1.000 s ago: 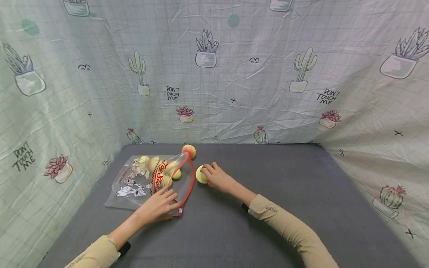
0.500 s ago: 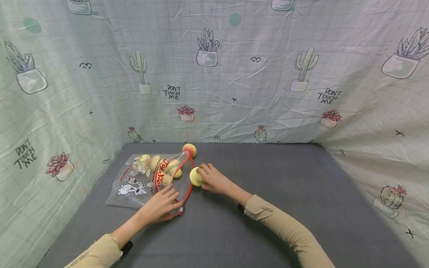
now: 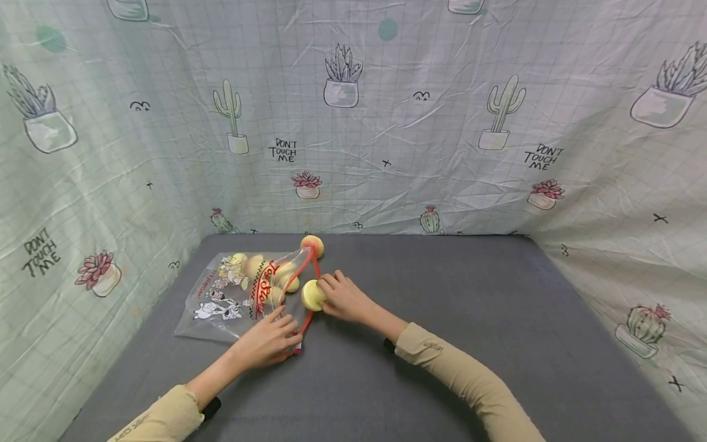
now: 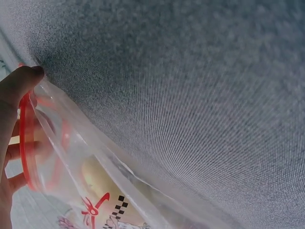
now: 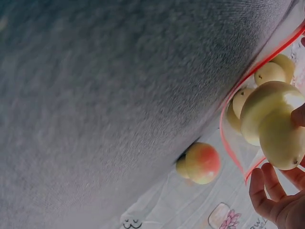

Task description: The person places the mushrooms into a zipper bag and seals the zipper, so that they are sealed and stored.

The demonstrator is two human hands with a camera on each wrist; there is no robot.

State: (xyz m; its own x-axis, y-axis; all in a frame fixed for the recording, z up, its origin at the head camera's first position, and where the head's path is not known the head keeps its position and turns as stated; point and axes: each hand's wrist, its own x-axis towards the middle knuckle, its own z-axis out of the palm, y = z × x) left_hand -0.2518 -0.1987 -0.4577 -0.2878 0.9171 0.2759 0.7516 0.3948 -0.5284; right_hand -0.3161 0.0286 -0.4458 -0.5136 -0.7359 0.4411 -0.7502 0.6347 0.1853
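Cactus-print cloth backdrop, hung around a grey table. Head view, from where I stand: one clear zip bag, red-trimmed, lettered "Toy Story", lying on the table's left part; pale yellow fruits within; one red-blushed fruit at the mouth's far corner. Left hand, fingers pinching the bag's near mouth edge. Right hand, fingers gripping one yellow-green fruit at the mouth. Left wrist view: thumb over red trim, other fingers beyond. Right wrist view: gripped fruit overlapping the opening; red-blushed fruit apart from the hand.
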